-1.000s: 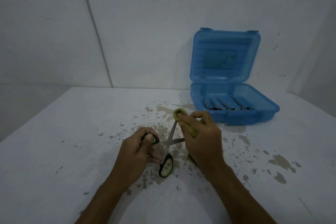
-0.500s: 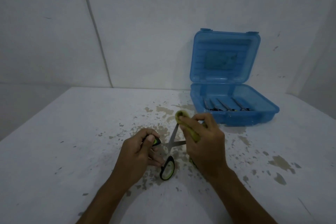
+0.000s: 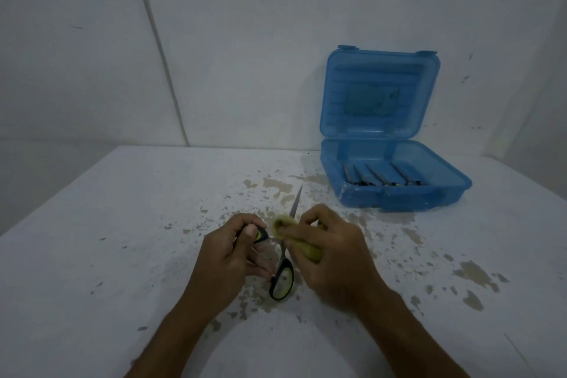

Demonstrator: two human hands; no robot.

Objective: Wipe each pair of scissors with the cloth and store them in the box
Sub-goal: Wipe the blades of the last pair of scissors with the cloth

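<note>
White walls are backing a white table point(image 3: 92, 224) whose paint is flaking off in brown patches around the work area. Nothing else is lying on it apart from the box and what the hands are holding.

Left hand point(image 3: 228, 258) is curling closed around one handle loop of the scissors point(image 3: 283, 270), thumb pressing on top. The other loop, black with a green lining, is hanging free just below, between the two hands. One blade is sticking out past the fingers, pointing away toward the box; the second blade is hidden behind the hands, so how wide the scissors are standing open is unclear.

Right hand point(image 3: 331, 258) is bunching a yellow-green cloth point(image 3: 294, 236), fingers closed tight around it, and pressing it against the blade near the pivot. Reads as mid-wipe on this pair.

Blue box point(image 3: 395, 193) is sitting open further back on the right, lid propped upright toward the wall, well apart from the hands. Several pairs of scissors point(image 3: 383, 176) are already lying side by side inside, blades pointing to the back. Looks like four, but the count is uncertain through the tinted wall.

Progress, as a judgement: most of the job seems done. No other loose scissors are showing on the table, so this is probably the last pair. Left to do: finishing the wipe, closing the blades, placing the pair in the box. There is free floor space on the box's right side for it.
</note>
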